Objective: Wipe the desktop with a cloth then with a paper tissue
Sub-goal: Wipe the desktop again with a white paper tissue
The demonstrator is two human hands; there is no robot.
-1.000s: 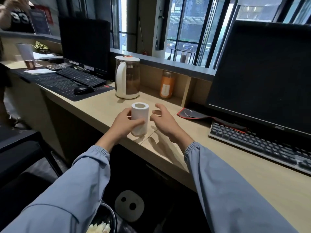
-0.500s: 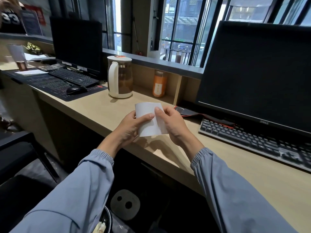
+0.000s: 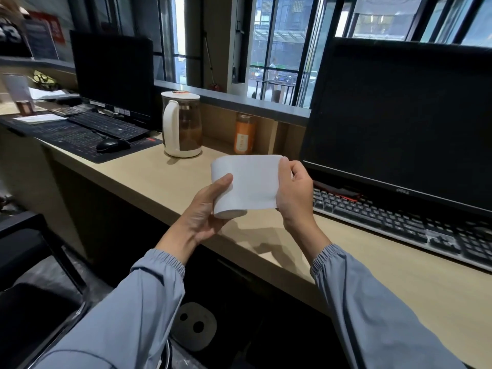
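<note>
A person's left hand [image 3: 205, 211] cups a roll of white paper tissue [image 3: 226, 193] above the front edge of a wooden desktop [image 3: 149, 177], thumb pressed across the roll's face and fingers curled underneath it. The right hand [image 3: 294, 193] is closed on the roll's free end, pinching the drawn-out sheet [image 3: 255, 182] along its right edge so that it spans flat between the two hands. The roll and sheet are held in the air, clear of the desk surface, just in front of a black monitor [image 3: 399, 123] and its keyboard [image 3: 394, 222].

The step in hand appears to be freeing a length of tissue for the second wipe. To do it well, the left thumb should pin the roll so it cannot spin, while the right hand draws the sheet taut and tears it with a short, sharp pull across its width; a slow tug would likely unwind more paper or leave a ragged strip. Perforations, if any, cannot be made out.

A lidded kettle [image 3: 182, 126] and an orange bottle [image 3: 243, 134] stand further back on the desk, well apart from the hands. A second keyboard and a mouse [image 3: 111, 144] rest on a dark mat to the left.
</note>
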